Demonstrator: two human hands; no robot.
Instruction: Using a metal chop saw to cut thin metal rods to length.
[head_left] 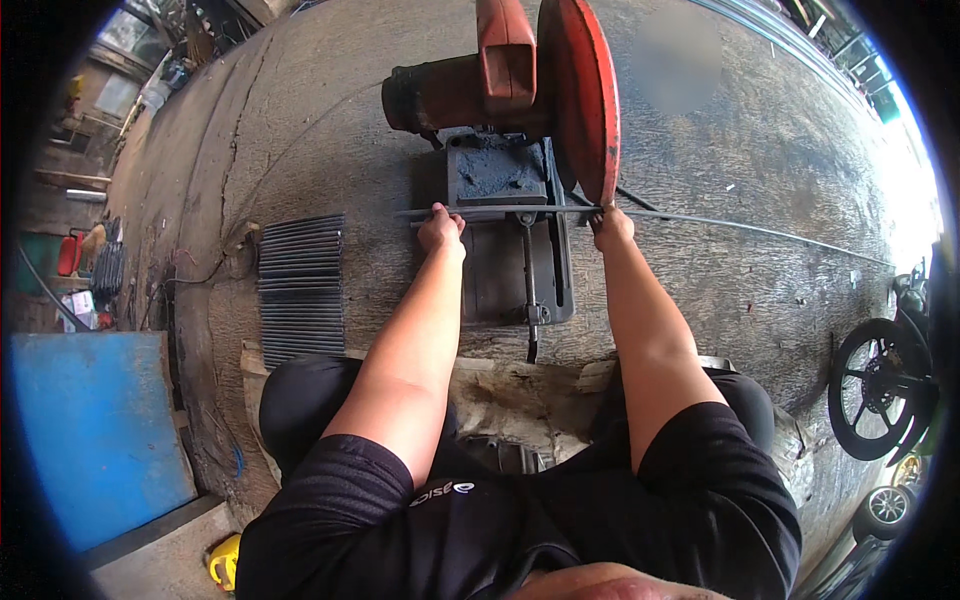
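Note:
A long, thin metal rod lies across the base of a red chop saw and runs far out to the right. My left hand is closed round the rod near its left end, beside the saw's vise. My right hand grips the same rod just under the red disc guard, its fingertips partly hidden. Between my hands, the clamp screw of the vise points toward me. Dark grit covers the saw's base plate.
A neat row of cut metal rods lies on the floor left of the saw. A blue panel stands at the far left, with a yellow object near it. Motorcycle wheels are at the right. Long bars lie at the upper right.

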